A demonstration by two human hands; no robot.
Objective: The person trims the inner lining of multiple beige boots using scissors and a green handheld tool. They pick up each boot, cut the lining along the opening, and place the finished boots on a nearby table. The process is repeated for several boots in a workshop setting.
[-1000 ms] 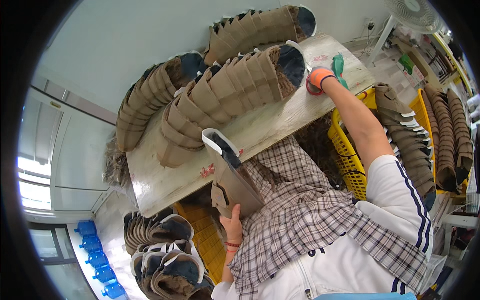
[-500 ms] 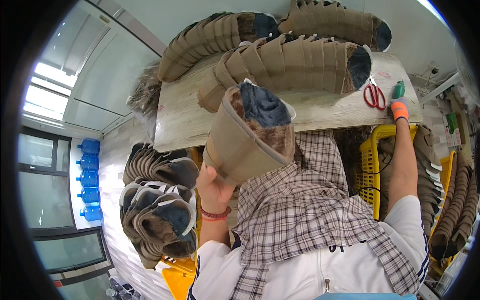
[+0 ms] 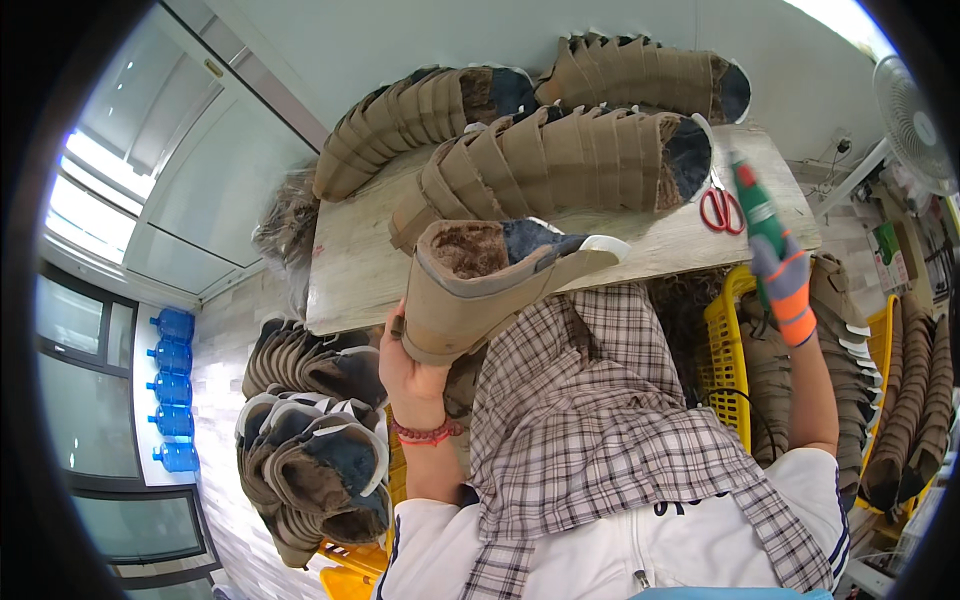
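Note:
My left hand (image 3: pixel 410 370) grips a tan boot upper (image 3: pixel 455 305) from below, its fur-lined opening turned up and its white-tipped dark blue end pointing right. The upper is up in front of the table's near edge. In a grey and orange glove, my right hand (image 3: pixel 787 285) is wrapped around a green handheld tool (image 3: pixel 763 218) with a red band near its blurred tip. The tool's exact kind is unclear. To the left of its tip, red-handled scissors (image 3: pixel 721 211) lie on the table.
Nested rows of boot uppers (image 3: pixel 560 165) cover much of the whitish table (image 3: pixel 350 270). More uppers (image 3: pixel 320 470) are piled at my left. A yellow basket (image 3: pixel 726 345) with uppers stands at my right, near a white fan (image 3: pixel 915 125). Blue water bottles (image 3: pixel 172 390) line the left wall.
My right hand has lifted the green tool off the table's right side and brought it nearer. My left hand has lowered and turned the boot upper, swinging its blue end to the right.

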